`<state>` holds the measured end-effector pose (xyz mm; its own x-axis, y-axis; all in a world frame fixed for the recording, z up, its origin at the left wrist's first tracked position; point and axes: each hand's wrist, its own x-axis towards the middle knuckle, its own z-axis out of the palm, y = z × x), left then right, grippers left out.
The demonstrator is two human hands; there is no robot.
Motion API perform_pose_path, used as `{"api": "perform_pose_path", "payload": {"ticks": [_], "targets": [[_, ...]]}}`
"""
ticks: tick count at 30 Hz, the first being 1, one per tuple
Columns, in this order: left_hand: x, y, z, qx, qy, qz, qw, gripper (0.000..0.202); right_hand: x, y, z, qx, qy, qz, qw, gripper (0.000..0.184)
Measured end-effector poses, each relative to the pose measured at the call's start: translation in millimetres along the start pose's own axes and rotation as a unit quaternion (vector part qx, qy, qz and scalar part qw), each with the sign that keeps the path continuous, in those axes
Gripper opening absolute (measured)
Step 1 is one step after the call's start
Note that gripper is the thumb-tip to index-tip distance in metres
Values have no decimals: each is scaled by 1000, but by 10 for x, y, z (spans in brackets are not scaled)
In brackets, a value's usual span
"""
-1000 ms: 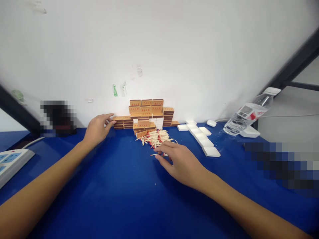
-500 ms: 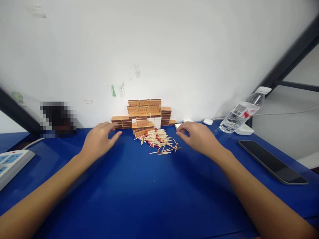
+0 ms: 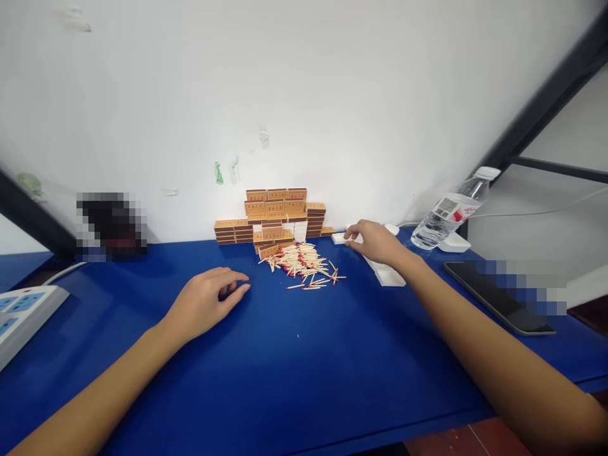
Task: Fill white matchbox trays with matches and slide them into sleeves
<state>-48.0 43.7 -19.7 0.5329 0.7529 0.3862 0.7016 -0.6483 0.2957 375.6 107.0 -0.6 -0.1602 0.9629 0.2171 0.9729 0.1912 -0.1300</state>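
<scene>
My left hand [image 3: 206, 303] hovers over or rests on the blue tabletop [image 3: 266, 380], left of a heap of red-tipped matches [image 3: 301, 261]. Its thumb and fingers are apart and hold nothing. On the right, my right hand [image 3: 373, 242] is at the white matchbox trays, its fingers curled and a small gap between thumb and forefinger. One white tray [image 3: 337, 239] lies just beyond those fingertips; whether they touch it I cannot tell. Another white tray [image 3: 390, 276] sits under my right wrist. Behind the matches, orange matchboxes [image 3: 275, 208] are stacked in a stepped wall.
A tilted water bottle [image 3: 451, 209] leans at the back right near a white object [image 3: 455, 242]. A dark phone [image 3: 484, 294] lies on the right, partly blurred. A power strip [image 3: 28, 316] is at the left edge. White wall stands behind.
My left hand has moved toward me and right, away from the matchbox stack. My right hand has shifted slightly right and back, uncovering a white tray under the wrist. The view has shifted slightly.
</scene>
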Motion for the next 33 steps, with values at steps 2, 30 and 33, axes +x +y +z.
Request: {"api": "perform_pose_path", "payload": {"ticks": [2,30,33], "targets": [[-7,33,4,-5,4,8,1000,30,88,-38,59,-8,-11,-7,1000,17],[-101,359,127,-101,-66,64,991,25,-338,-905,-23,192,-10,-145,970,14],[-97,357,133,-98,-67,67,991,26,-330,-801,71,199,-37,-169,965,16]]}}
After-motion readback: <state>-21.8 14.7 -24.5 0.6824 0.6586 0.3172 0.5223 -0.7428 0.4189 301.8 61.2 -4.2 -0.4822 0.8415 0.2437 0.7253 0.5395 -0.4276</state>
